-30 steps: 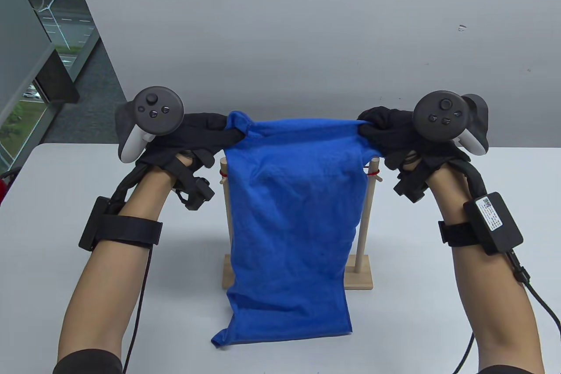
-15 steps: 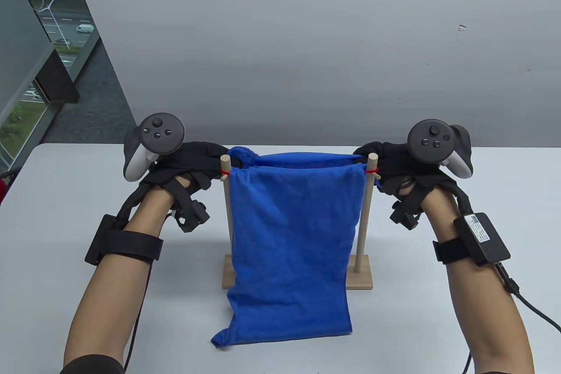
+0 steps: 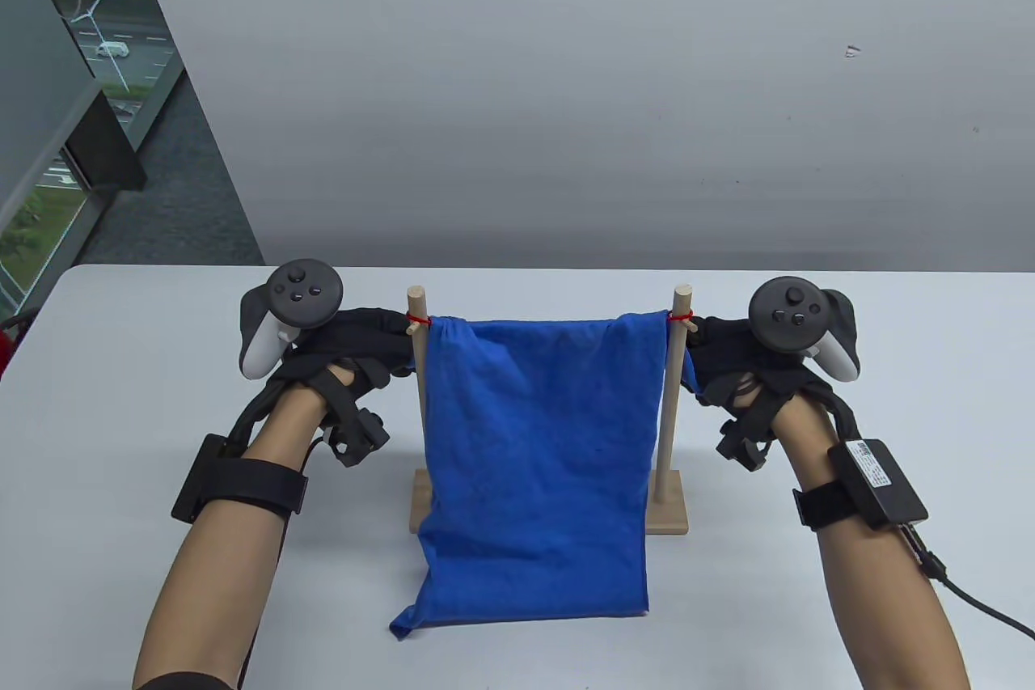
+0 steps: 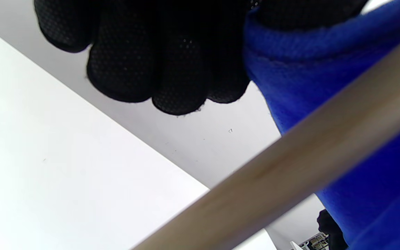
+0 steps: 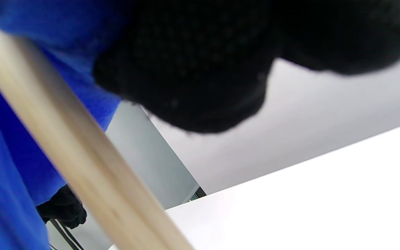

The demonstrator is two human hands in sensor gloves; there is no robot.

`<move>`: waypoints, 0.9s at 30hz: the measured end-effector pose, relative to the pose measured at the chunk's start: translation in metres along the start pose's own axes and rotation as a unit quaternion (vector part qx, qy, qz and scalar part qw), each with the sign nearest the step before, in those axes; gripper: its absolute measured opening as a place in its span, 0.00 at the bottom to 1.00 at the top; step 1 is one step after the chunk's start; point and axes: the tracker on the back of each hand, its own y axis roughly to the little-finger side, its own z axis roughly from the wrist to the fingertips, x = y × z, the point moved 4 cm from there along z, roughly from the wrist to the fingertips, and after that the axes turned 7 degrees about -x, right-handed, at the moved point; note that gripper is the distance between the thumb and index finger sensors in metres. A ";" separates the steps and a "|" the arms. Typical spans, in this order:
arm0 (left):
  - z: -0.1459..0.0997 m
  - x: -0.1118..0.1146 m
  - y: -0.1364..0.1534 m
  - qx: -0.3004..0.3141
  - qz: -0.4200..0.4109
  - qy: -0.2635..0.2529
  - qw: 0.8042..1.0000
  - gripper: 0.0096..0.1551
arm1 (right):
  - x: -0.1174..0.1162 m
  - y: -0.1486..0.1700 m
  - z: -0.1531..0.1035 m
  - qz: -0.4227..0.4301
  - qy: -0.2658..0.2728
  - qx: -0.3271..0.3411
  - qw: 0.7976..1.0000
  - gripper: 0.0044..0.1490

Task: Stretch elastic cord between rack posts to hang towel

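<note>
My left hand (image 3: 356, 350) sits just outside the left post (image 3: 419, 399), fingers curled on the towel's (image 3: 538, 463) top corner, pinching blue cloth in the wrist view. The towel lies over the red cord (image 3: 415, 319), its top edge running straight across to the right post (image 3: 671, 399), the rest hanging to the table (image 3: 808, 601). My right hand (image 3: 728, 358) mirrors this outside that post, fingers bunched beside the cloth; whether they grip it I cannot tell. Both hands are equally near, so letting go means drawing outward along that edge.

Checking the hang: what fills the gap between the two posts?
The blue towel, draped from the red cord to the table, in the table view.
</note>
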 end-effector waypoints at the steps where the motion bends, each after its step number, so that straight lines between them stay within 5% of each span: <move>1: 0.000 0.002 0.003 -0.003 0.000 0.001 1.000 0.20 | -0.002 0.003 -0.001 -0.003 0.001 -0.004 1.000 0.27; 27: 0.000 0.062 0.087 -0.092 -0.025 0.027 0.995 0.20 | -0.071 0.081 -0.001 0.006 -0.005 -0.147 0.989 0.27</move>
